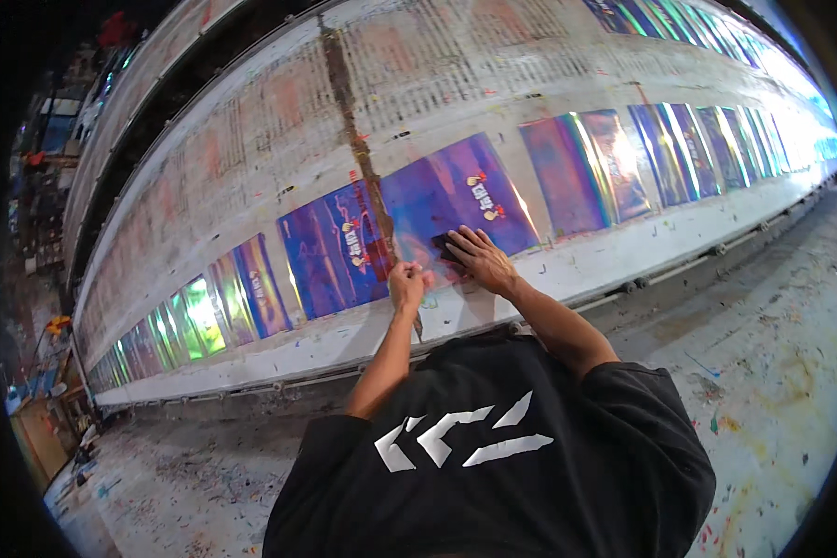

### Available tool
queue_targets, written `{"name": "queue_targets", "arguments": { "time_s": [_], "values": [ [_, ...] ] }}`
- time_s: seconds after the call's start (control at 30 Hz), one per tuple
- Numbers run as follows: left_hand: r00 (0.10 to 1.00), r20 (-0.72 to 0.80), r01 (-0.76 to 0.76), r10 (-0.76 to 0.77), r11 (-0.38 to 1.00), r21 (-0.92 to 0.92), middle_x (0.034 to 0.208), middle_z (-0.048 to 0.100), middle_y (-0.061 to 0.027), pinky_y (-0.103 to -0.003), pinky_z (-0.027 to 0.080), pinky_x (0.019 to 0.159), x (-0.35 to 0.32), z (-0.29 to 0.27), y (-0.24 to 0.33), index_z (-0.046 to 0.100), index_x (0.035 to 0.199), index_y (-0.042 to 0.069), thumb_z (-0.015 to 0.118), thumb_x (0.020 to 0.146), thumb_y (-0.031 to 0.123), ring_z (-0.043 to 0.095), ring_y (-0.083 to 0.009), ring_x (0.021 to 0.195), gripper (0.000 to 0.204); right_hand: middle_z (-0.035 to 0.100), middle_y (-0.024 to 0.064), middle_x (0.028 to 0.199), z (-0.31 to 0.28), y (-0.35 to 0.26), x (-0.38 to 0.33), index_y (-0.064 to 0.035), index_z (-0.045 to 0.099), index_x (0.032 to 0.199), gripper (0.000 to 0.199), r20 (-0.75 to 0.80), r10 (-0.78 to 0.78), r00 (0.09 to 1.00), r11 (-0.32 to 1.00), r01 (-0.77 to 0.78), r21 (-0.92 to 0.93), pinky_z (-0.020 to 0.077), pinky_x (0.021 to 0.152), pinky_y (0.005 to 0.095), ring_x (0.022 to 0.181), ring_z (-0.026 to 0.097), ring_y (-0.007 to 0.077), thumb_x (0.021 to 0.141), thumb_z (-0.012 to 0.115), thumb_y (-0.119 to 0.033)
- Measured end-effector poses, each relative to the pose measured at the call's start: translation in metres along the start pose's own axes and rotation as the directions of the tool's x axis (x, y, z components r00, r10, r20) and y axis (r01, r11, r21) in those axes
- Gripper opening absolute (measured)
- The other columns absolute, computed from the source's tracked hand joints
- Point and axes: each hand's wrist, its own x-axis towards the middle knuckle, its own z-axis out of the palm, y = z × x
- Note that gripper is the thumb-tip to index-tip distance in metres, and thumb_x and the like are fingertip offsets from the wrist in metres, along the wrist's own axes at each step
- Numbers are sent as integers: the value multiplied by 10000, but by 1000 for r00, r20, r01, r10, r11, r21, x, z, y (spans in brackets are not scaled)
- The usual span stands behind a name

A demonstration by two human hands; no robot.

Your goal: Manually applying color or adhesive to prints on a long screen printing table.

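Observation:
A shiny purple-blue holographic sheet (437, 191) with a small printed design lies on the long table in front of me. My left hand (407, 285) is closed in a pinch at the sheet's lower left corner, beside a dark strip crossing the table. Whatever lies between its fingertips is too small to make out clearly. My right hand (484, 260) rests on the sheet's lower edge, fingers over a small black flat pad (445, 247) pressed to the surface. Left of the strip lies a similar sheet (321, 256).
More holographic sheets (586, 172) run in a row along the table (493, 312) to both sides. A brown strip (344, 102) crosses the tabletop. A rail (679, 270) follows its near edge. The floor (753, 372) is paint-spotted. Clutter (56, 400) stands at far left.

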Motion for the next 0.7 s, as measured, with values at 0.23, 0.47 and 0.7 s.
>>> {"name": "queue_targets", "arguments": {
  "time_s": [0.23, 0.47, 0.7],
  "values": [
    [927, -104, -358, 360, 933, 39, 767, 657, -76, -338, 492, 606, 29, -12, -25, 608, 1071, 31, 638, 931, 3, 646, -158, 703, 146, 654, 164, 1336, -55, -22, -82, -10, 662, 1300, 438, -88, 507, 857, 854, -486, 186, 473, 1083, 426, 1273, 579, 388, 887, 656, -156],
    [941, -20, -337, 337, 941, -11, 715, 612, -27, -303, 409, 458, 20, -21, -36, 567, 1091, 39, 623, 960, -1, 551, -111, 539, 148, 731, 133, 933, -41, 15, -94, -50, 664, 1178, 543, 611, 456, 647, -624, -257, 738, 555, 641, 310, 745, 719, 245, 1006, 550, -553],
    [965, 101, -244, 241, 970, 9, 703, 658, -57, -315, 457, 464, 34, -8, -12, 580, 1072, -7, 670, 971, 90, 576, -164, 472, 166, 758, 181, 1075, -34, 25, -60, -17, 764, 1111, 481, 177, 982, 63, -59, -791, 609, 567, 775, 425, 869, 739, 302, 867, 764, -432]
  ]
}}
